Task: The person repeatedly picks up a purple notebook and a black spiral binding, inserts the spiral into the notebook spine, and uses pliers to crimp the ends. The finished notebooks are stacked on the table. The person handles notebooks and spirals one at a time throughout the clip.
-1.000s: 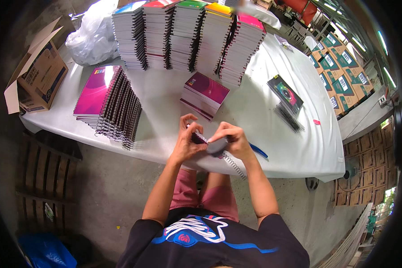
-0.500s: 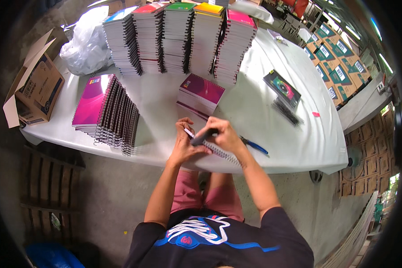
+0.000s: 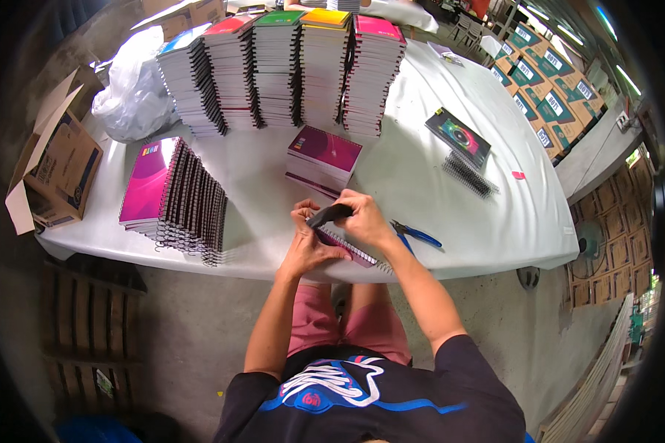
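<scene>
Near the table's front edge my left hand (image 3: pixel 309 240) grips a small purple notebook (image 3: pixel 362 256) held with its edge up. A metal spiral wire (image 3: pixel 380 266) runs along that edge, and its end sticks out to the right. My right hand (image 3: pixel 363 221) is closed on a dark curved piece (image 3: pixel 331 215), which bends over the notebook's far left end; its kind is not clear. Just beyond my hands lies a short stack of purple notebooks (image 3: pixel 322 156). Blue-handled pliers (image 3: pixel 419 235) rest right of my right hand.
A stack of spiral-bound purple notebooks (image 3: pixel 151 181) stands at left, beside an open carton (image 3: pixel 63 166) and white plastic bag (image 3: pixel 133 88). Tall notebook stacks (image 3: pixel 277 77) line the back. Loose spiral wires (image 3: pixel 469 176) lie by a dark printed cover (image 3: pixel 459 138) on the white-covered table (image 3: pixel 495 236).
The dark piece, blurred before, now lies curved over the notebook's far end. My right hand has shifted slightly, and more of the notebook's purple cover shows. The view has shifted a little.
</scene>
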`<move>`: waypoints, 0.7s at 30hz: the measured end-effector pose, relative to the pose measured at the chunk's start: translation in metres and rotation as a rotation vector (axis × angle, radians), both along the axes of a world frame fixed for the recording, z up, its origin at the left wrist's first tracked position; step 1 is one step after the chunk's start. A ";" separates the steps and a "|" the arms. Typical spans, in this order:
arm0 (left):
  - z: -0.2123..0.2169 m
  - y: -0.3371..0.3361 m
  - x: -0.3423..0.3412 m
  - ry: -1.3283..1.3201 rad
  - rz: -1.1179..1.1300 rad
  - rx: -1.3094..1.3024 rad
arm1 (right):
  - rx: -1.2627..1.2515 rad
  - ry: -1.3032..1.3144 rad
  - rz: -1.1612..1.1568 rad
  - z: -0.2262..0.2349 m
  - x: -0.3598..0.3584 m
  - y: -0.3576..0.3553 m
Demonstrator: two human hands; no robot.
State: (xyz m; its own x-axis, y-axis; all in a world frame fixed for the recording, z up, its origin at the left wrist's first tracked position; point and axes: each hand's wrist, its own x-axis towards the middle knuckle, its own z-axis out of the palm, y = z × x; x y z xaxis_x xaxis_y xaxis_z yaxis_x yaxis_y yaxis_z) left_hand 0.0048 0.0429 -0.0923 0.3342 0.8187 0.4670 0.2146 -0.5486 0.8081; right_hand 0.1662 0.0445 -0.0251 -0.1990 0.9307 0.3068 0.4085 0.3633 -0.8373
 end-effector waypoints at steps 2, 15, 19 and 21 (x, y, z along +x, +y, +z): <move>0.005 0.004 0.001 -0.064 -0.004 0.106 | 0.049 -0.183 -0.131 -0.003 0.014 0.006; 0.039 -0.024 0.012 -0.850 0.305 -0.309 | -0.185 -0.995 -0.536 -0.030 0.081 -0.115; 0.044 -0.032 0.023 -0.782 0.342 -0.259 | 0.049 -0.729 -0.586 -0.041 0.076 -0.124; 0.050 -0.035 0.024 -0.777 0.313 -0.235 | 0.029 -0.391 -0.623 -0.019 0.057 -0.126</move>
